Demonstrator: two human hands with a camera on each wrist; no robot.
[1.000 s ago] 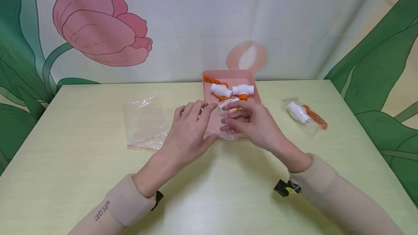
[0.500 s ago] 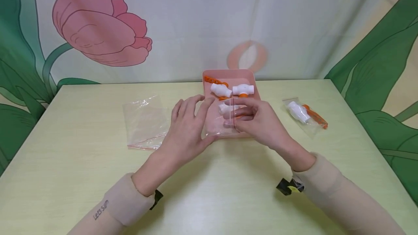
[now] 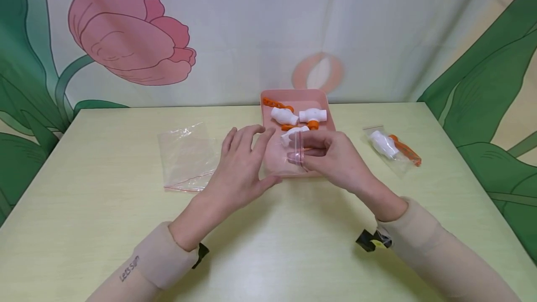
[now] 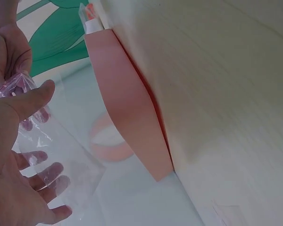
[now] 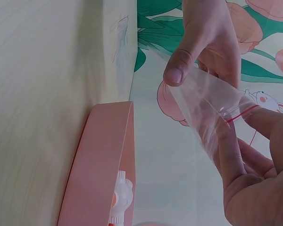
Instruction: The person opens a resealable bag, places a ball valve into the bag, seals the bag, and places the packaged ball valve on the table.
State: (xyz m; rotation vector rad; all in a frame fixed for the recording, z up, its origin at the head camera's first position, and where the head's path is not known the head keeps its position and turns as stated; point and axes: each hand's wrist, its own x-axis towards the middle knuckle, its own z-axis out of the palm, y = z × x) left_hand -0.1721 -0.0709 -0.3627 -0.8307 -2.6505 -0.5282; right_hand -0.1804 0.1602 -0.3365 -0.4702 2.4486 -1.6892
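A clear zip bag (image 5: 205, 101) with a red line along its mouth hangs above the front of the pink tray (image 3: 268, 96). My right hand (image 3: 337, 160) pinches the bag at its mouth between thumb and fingers, as the right wrist view shows. On the bag's other side is my left hand (image 3: 239, 171), its thumb spread from loosely extended fingers. In the left wrist view those fingers (image 4: 52, 174) show through the film, at or just behind it. Behind the bag, the tray holds white ball valves with orange handles, among them one valve (image 3: 284, 116) and another valve (image 3: 312, 115).
On the table (image 3: 293, 255), more clear bag film (image 3: 186, 157) lies flat to the left, partly behind my left hand. To the right lies a bagged white valve (image 3: 383, 144) with an orange handle. A printed curtain (image 3: 235, 36) hangs behind the table.
My right hand has shifted slightly right, and the bag's mouth is folded or bunched differently at its fingers. My left hand has barely moved. Tray and valves stay where they were.
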